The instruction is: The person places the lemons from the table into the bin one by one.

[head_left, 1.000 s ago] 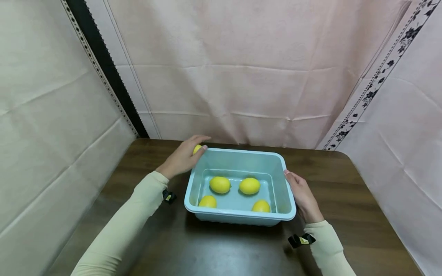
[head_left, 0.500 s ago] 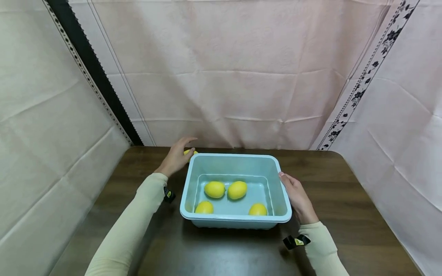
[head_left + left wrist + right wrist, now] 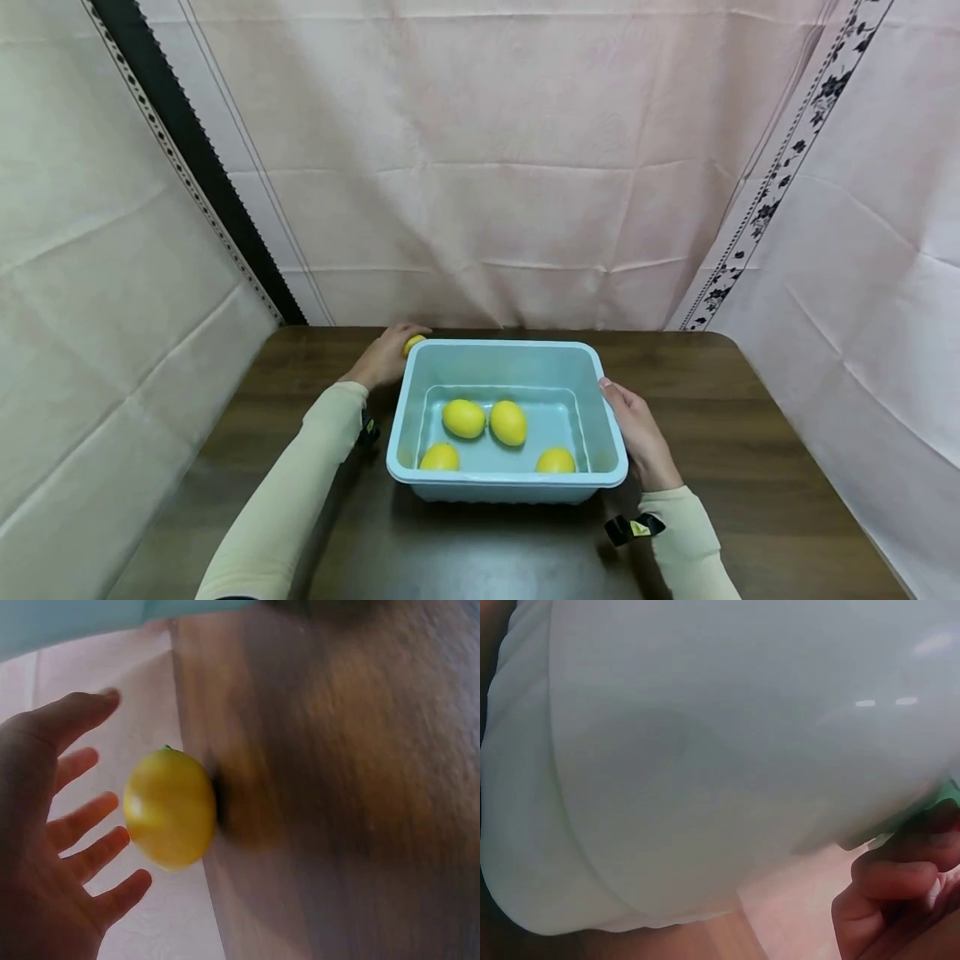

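My left hand (image 3: 382, 357) is at the far left corner of a light blue plastic basin (image 3: 510, 345), beside a yellow lemon (image 3: 414, 344). In the left wrist view, that lemon (image 3: 171, 810) rests on the table, and the fingers of the left hand (image 3: 37, 877) are spread, fingertips close to it; whether they touch is unclear. My right hand (image 3: 641, 433) holds the basin's right rim, thumb on top. Its curled fingers (image 3: 885, 881) show against the basin's outer wall (image 3: 705, 787) in the right wrist view. Several lemons lie inside the basin, including one lemon (image 3: 508, 422) near the middle.
A dark brown wooden table (image 3: 750, 467) carries the basin. Pale cloth (image 3: 480, 167) hangs behind it and along both sides. Black wrist straps, one a right strap (image 3: 633, 528), sit at both wrists.
My left hand has come down lower around the lemon outside the basin. Inside, the back right lemon has rolled left, nearer its neighbour. The right hand keeps its hold; the head view has shifted slightly.
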The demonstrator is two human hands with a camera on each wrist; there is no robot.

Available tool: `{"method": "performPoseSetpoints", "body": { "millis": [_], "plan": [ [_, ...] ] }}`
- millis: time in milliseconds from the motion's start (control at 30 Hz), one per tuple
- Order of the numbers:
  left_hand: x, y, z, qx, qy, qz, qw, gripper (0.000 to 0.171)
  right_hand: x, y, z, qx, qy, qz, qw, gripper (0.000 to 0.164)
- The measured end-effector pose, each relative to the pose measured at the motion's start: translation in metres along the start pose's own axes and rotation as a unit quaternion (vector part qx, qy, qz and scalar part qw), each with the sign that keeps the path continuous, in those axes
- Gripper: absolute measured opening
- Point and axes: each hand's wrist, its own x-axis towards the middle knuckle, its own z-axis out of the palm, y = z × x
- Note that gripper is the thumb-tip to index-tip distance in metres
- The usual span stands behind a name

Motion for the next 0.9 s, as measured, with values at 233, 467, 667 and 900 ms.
{"method": "performPoseSetpoints", "body": {
  "millis": [233, 467, 667, 900],
  "plan": [
    [0.004, -0.007, -0.002, 0.061, -0.047, 0.019, 0.9969, 0.053, 0.002, -0.001, -0.001, 0.001, 0.000, -0.003, 1.000, 0.069],
    [0.000, -0.007, -0.001, 0.078, -0.066, -0.016, 0.9946, 0.061, 0.003, 0.001, 0.001, 0.003, -0.005, 0.000, 1.000, 0.070],
    [-0.002, -0.011, 0.008, 0.079, -0.038, -0.028, 0.9957, 0.059, 0.001, 0.002, 0.002, 0.003, -0.005, 0.003, 1.000, 0.069],
    [-0.002, -0.016, 0.016, 0.053, -0.040, -0.051, 0.9965, 0.067, 0.001, 0.001, -0.001, 0.000, -0.006, -0.001, 1.000, 0.069]
  ]
}}
